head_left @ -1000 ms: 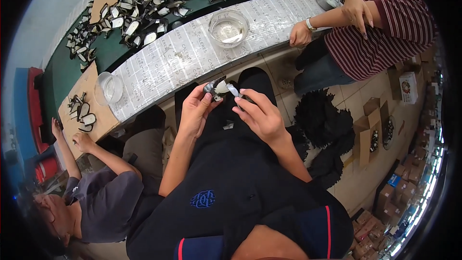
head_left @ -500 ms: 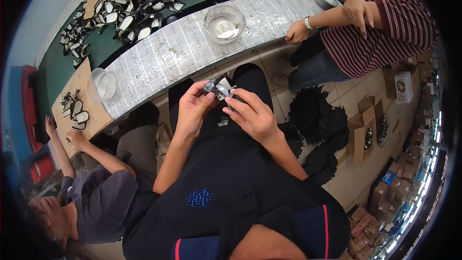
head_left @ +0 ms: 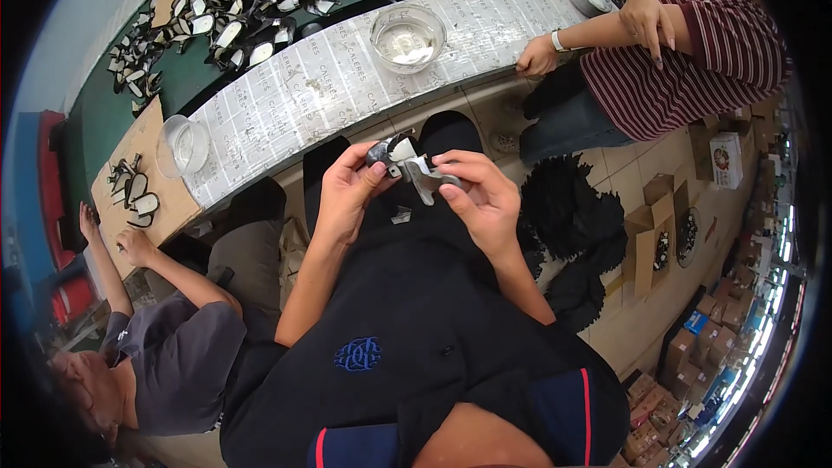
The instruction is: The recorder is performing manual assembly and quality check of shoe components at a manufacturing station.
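Above my lap, my left hand [head_left: 351, 192] pinches a small black, glossy shoe part [head_left: 383, 154] with a white pad on it. Close beside it, my right hand [head_left: 482, 201] grips a flat grey piece [head_left: 423, 178] with a curved, narrowing end between thumb and fingers. The grey piece's left end meets or overlaps the white pad; whether the two are joined I cannot tell. Fingers cover parts of both items. A small whitish scrap [head_left: 400, 216] lies on my dark lap just below.
Ahead runs a paper-covered bench [head_left: 286, 91] bearing a clear round bowl [head_left: 407, 39] and a second clear tub [head_left: 184, 146]. Many similar shoe parts [head_left: 230, 33] heap on the green surface [head_left: 95, 143] behind. Co-workers are at left and right; black fabric [head_left: 568, 230] lies right.
My right hand has shifted right and turned, so the grey piece now shows between my hands. The left hand stays nearly in place, still holding the shoe part.
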Demonstrator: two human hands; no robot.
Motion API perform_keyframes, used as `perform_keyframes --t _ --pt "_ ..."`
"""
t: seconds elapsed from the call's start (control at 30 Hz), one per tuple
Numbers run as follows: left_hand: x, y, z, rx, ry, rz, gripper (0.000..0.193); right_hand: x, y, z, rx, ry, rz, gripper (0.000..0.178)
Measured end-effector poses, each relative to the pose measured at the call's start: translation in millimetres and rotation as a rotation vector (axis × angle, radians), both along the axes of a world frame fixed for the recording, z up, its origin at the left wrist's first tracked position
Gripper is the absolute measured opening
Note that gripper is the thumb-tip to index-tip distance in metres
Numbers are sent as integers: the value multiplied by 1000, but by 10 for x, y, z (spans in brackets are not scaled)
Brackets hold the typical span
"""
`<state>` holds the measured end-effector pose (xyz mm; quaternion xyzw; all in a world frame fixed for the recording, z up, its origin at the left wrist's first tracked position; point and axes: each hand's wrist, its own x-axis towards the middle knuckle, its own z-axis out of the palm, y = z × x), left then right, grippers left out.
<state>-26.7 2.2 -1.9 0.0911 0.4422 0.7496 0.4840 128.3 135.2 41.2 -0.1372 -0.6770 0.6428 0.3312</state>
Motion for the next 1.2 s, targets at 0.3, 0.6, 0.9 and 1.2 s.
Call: perform_keyframes --t 0.3,0.6,0.9,1.2 --pt "9 -19 -41 -64 73 -40 32 -82 145 102 569 -173 -88 27" --pt "47 6 67 -65 93 -14 31 -131 81 80 639 -161 -24 26" --pt "50 5 34 -94 108 -21 31 -122 122 53 725 -271 -202 24" --pt "24 -7 53 -22 -64 -44 28 -6 140 201 270 -227 -304 21"
